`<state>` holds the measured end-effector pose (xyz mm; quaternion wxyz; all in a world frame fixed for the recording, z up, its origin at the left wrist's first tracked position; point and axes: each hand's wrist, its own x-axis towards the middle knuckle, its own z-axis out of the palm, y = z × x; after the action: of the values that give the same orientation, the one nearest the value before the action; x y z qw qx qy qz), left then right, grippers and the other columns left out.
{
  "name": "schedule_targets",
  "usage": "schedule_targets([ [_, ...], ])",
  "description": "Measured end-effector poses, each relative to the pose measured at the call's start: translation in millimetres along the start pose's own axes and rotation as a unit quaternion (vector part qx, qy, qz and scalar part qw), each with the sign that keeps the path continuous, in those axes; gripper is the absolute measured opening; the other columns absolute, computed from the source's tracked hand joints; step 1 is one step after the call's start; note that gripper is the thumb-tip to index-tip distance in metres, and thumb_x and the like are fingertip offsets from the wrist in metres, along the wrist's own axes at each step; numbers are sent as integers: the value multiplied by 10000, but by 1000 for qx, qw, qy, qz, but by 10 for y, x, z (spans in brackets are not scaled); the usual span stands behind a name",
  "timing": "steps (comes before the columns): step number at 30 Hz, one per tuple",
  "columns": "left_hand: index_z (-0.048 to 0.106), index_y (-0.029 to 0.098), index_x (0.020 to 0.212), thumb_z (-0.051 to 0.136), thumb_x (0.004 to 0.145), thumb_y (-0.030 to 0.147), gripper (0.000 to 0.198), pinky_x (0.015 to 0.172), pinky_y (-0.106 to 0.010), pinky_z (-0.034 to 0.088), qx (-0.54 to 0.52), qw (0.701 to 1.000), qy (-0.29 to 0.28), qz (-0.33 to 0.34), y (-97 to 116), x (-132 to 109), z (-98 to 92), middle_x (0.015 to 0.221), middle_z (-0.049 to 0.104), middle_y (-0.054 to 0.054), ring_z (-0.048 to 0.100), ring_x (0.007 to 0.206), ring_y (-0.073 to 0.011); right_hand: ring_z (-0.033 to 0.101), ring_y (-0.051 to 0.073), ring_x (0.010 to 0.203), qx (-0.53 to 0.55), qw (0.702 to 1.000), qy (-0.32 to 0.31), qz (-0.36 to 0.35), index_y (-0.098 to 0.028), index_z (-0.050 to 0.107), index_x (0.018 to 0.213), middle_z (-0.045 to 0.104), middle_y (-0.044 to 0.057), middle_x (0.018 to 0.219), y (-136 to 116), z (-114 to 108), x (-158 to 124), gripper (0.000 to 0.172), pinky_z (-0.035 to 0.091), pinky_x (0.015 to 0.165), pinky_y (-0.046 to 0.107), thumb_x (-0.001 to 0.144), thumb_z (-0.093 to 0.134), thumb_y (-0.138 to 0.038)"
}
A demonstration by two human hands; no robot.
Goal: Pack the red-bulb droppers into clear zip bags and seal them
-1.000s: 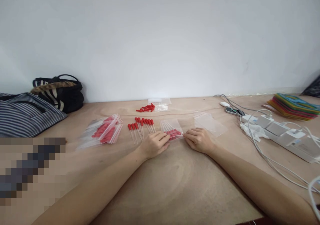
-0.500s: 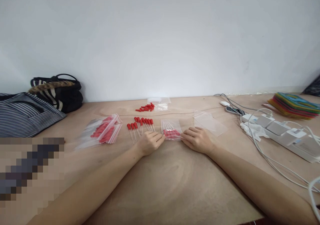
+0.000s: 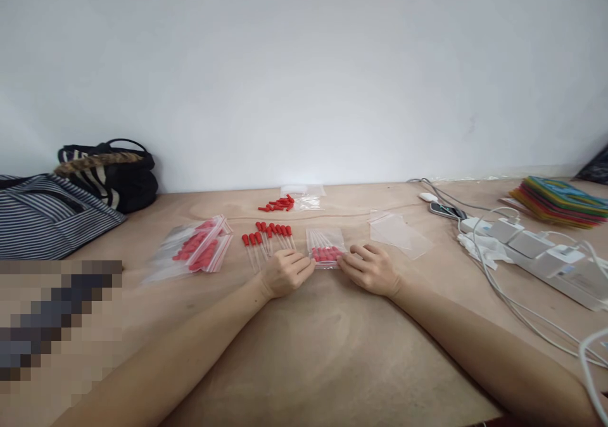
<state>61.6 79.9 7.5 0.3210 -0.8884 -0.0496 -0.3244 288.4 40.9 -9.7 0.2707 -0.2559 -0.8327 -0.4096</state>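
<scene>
A small clear zip bag with several red-capped droppers inside lies flat on the wooden table. My left hand pinches its near left corner with curled fingers. My right hand pinches the near right corner the same way. Just left of the bag, a loose row of red-capped droppers lies on the table. Filled zip bags are stacked further left.
Empty clear bags lie right of my hands. More red caps and clear tubes sit near the wall. A power strip with chargers and cables is at right, coloured mats beyond. Striped bags stand at left.
Both hands have drawn closer together along the bag's near edge, and the bag sits squarer to me than a second ago.
</scene>
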Motion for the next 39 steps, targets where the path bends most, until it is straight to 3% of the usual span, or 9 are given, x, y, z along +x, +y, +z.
schedule_targets([
  [5,564,121,790,455,840,92,123,518,-227,444,-2,1000,-5,-9,4,4,56,653,636,-12,592,585,-119,476,119,730,9,1000,15,-24,-146,583,662,568,13,703,-34,49,27,179,275,559,264,809,487,-110],
  [12,564,118,776,376,871,58,220,532,-232,453,-5,1000,-20,6,16,42,33,660,637,-17,598,611,-124,495,141,766,-3,999,31,-8,-150,616,793,606,32,785,-80,61,112,111,307,562,264,802,505,-144],
  [20,567,105,840,378,882,79,195,530,-243,455,0,1000,-14,-14,17,66,33,693,640,-34,603,654,-144,509,133,755,27,999,43,-18,-133,599,666,604,35,724,-114,106,194,235,323,568,262,823,430,-90],
  [28,567,98,826,365,888,83,211,552,-255,478,-10,1000,-3,-2,26,78,25,682,640,-33,603,663,-151,516,149,802,11,999,49,-3,-126,617,805,616,52,781,-137,101,200,162,351,591,272,827,457,-132],
  [34,569,97,869,360,886,72,211,568,-266,494,-14,1000,6,0,24,96,1,744,657,-52,609,703,-159,528,145,792,11,998,46,-44,-114,612,721,607,46,775,-139,61,239,207,366,603,278,815,434,-64],
  [39,574,102,848,375,877,63,205,534,-253,485,-14,1000,10,-14,21,64,9,677,645,-45,598,623,-146,534,144,822,22,998,55,-32,-124,611,739,611,39,762,-119,65,185,188,369,605,270,815,447,-71],
])
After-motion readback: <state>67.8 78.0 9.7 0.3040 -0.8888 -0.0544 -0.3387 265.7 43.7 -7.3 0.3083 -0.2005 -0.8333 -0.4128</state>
